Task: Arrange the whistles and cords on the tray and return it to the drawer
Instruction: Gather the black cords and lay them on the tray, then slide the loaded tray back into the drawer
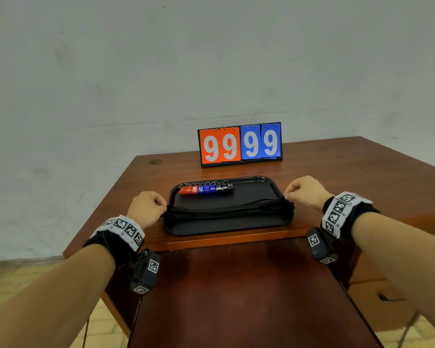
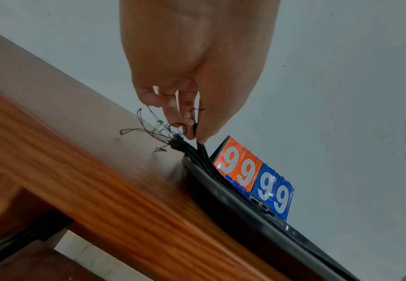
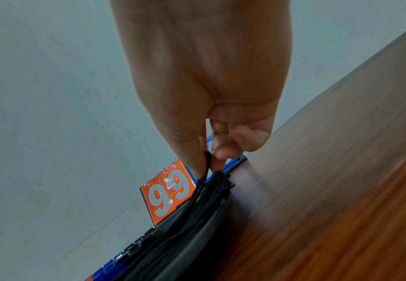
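Note:
A black tray (image 1: pixel 251 189) lies on the wooden table near its front edge. Along its back left runs a row of red, blue and black whistles (image 1: pixel 206 189) with metal rings. A bundle of black cords (image 1: pixel 226 209) stretches across the tray from side to side. My left hand (image 1: pixel 148 209) pinches the bundle's left end (image 2: pixel 198 140) between thumb and fingers, where thin loops stick out. My right hand (image 1: pixel 304 190) pinches the cords' right end (image 3: pixel 206 167) at the tray's right rim. The tray (image 2: pixel 245 209) shows edge-on in both wrist views.
A flip scoreboard (image 1: pixel 240 144) reading 99 99 stands behind the tray by the wall. An open drawer (image 1: pixel 236 292) sticks out under the table's front edge, below my wrists. More drawers with a handle (image 1: pixel 387 297) sit at the lower right.

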The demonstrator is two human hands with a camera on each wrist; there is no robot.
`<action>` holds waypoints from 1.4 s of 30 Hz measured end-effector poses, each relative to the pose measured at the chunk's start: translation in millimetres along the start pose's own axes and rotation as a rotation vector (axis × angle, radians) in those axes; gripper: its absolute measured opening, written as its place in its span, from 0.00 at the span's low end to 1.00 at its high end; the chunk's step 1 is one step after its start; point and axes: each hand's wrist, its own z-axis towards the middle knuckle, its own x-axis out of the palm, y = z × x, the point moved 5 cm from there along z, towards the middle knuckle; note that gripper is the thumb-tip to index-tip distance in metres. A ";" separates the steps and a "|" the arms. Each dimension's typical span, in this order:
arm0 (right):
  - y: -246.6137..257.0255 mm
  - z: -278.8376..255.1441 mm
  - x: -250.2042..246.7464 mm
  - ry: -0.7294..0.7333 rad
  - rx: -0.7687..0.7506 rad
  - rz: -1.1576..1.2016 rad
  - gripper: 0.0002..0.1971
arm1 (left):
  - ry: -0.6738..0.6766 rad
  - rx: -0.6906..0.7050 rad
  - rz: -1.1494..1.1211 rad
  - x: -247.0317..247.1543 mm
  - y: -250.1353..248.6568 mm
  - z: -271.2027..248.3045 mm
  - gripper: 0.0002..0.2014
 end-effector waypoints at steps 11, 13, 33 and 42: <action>15.6 -0.8 2.1 0.038 -0.112 -0.284 0.17 | -0.027 0.044 0.209 0.8 -8.9 1.1 0.04; 25.9 0.7 8.1 0.134 -0.192 -0.408 0.25 | 0.021 0.110 0.274 6.7 -18.5 4.0 0.09; 33.9 11.6 35.6 0.370 -0.318 -0.744 0.19 | 0.145 0.211 0.555 27.1 -16.5 13.4 0.05; 31.3 11.8 37.1 0.310 -0.287 -0.819 0.20 | 0.145 0.206 0.560 28.5 -18.3 10.7 0.05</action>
